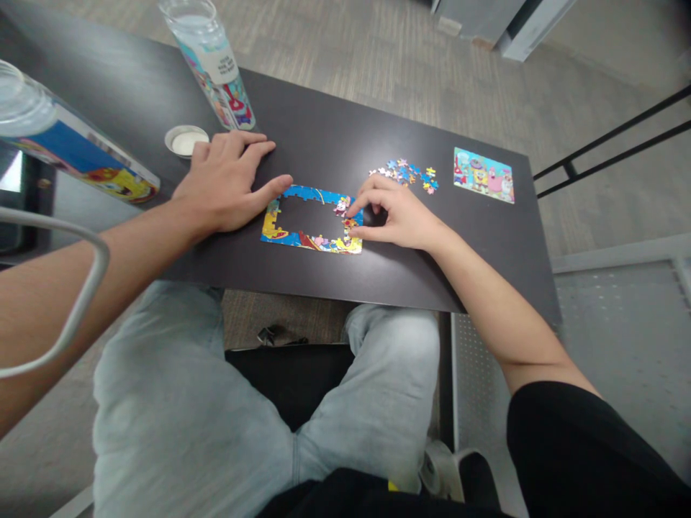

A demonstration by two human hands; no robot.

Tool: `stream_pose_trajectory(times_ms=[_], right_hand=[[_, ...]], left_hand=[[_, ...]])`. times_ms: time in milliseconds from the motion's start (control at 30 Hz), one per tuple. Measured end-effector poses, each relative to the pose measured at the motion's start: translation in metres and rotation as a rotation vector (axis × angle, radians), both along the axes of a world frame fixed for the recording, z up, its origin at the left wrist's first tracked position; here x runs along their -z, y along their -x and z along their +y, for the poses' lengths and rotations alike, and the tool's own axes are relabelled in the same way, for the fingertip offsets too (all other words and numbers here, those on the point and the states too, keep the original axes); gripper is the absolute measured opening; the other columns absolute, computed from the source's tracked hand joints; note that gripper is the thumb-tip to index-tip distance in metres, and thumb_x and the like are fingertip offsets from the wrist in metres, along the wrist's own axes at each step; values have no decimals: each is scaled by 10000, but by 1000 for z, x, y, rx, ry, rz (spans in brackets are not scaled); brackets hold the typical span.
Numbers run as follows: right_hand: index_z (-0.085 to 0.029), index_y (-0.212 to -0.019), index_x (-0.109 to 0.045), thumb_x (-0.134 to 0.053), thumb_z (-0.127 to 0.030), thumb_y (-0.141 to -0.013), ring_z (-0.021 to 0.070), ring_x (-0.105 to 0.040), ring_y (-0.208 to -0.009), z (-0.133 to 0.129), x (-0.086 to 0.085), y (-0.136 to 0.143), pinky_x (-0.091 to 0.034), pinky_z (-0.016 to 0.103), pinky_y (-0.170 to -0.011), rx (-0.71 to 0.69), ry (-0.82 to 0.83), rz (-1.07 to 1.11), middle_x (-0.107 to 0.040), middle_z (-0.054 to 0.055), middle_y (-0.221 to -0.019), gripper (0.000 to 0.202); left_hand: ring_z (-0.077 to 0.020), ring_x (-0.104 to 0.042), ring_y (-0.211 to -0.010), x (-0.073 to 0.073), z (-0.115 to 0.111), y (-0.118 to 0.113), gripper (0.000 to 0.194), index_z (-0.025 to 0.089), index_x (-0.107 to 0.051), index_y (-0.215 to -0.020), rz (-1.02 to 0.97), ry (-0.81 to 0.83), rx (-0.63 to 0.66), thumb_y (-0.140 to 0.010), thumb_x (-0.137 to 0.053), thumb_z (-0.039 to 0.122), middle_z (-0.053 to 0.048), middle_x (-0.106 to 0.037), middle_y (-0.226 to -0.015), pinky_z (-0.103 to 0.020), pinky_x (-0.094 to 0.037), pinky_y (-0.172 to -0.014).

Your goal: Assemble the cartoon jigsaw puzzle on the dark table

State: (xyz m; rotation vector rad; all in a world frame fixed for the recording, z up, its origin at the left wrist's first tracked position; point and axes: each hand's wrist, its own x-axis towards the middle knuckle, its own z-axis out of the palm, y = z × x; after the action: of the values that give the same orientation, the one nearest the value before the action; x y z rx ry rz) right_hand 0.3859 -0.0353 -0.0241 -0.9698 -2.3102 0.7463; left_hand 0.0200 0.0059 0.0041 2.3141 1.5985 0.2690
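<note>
A jigsaw puzzle border [307, 239] lies on the dark table, a rectangle of joined colourful pieces around a bare middle. My left hand [224, 180] rests flat with fingers spread, its thumb at the border's upper left corner. At the border's right side, my right hand [396, 214] pinches a small puzzle piece [350, 224] between thumb and fingertips, right against the inner edge. The fingers partly cover that side. Loose puzzle pieces [407, 174] lie in a heap just beyond my right hand.
A picture card [484, 175] lies at the table's right. Two clear jars with printed wraps, one upright [216, 72] and another nearer [86, 144], stand at the left. A white lid [185, 140] sits by my left hand. A white cable [89, 295] loops over my left forearm.
</note>
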Motion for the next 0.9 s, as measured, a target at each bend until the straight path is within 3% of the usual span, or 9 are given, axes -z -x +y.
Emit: stream_pose_trajectory(times_ms=[100,200,267,400,500,633,700,900], right_hand=[[-305,-1220,-951,-1007,-507,-1060,301,-689,-1040,0,2,0,-612,495,-970,2,11,17,-788,80,-1230,264],[-292,-1205,-939,-1035,-482,-1032,280,-654,-990,1,3,0,-596,479,-936,23,34,23,-783,76,-1230,274],[-287,-1181,-932,-1053,-477,-1012,275,-651,-980,1,3,-1,-587,474,-924,42,46,20,-788,78,-1241,281],[-284,-1157,-941,-1048,-480,-1011,275,-660,-976,1,1,-2,-559,466,-917,34,30,36,-801,84,-1240,267],[-283,-1159,-927,-1060,-492,-1006,273,-640,-966,2,0,-1,-531,456,-922,28,33,24,-827,78,-1210,291],[-276,-1149,-885,-1009,-510,-1056,249,-626,-896,1,1,2,-496,431,-907,22,81,23,-882,56,-1104,280],[-273,-1136,-883,-943,-509,-1102,229,-616,-844,0,1,3,-482,423,-900,36,86,28,-895,40,-1027,247],[-257,-1104,-877,-877,-516,-1118,188,-556,-767,-3,-3,5,-456,403,-816,50,113,91,-902,24,-968,259]], left_hand=[[-492,-311,-1994,0,1,0,1522,278,-502,-2031,-12,34,-18,-887,-168,1224,-28,-406,-2147,-736,-181,-1618],[-492,-335,-1983,-1,-1,-2,1554,144,-513,-2009,-9,13,-8,-923,-146,1194,-129,-416,-2134,-725,-192,-1616],[-487,-349,-1979,-2,-1,-2,1556,116,-517,-2001,-9,6,-6,-935,-147,1187,-159,-418,-2130,-729,-204,-1611],[-470,-229,-2033,-2,1,-1,1602,221,-575,-1978,-8,47,-12,-830,-134,1248,-42,-380,-2159,-757,-175,-1601],[-476,-99,-2059,-2,3,0,1633,234,-669,-1909,-9,59,-3,-787,-94,1273,-23,-378,-2160,-791,-157,-1585],[-521,-351,-1967,0,0,-1,1573,113,-543,-1982,-7,-9,16,-956,-90,1216,-189,-436,-2114,-802,-224,-1588],[-526,-401,-1937,2,-1,0,1492,96,-549,-1972,-1,-43,18,-1042,-78,1162,-235,-485,-2069,-781,-248,-1594],[-482,-339,-1977,5,2,1,1448,200,-501,-2024,-1,-5,-2,-1005,-153,1167,-102,-446,-2122,-713,-183,-1614]])
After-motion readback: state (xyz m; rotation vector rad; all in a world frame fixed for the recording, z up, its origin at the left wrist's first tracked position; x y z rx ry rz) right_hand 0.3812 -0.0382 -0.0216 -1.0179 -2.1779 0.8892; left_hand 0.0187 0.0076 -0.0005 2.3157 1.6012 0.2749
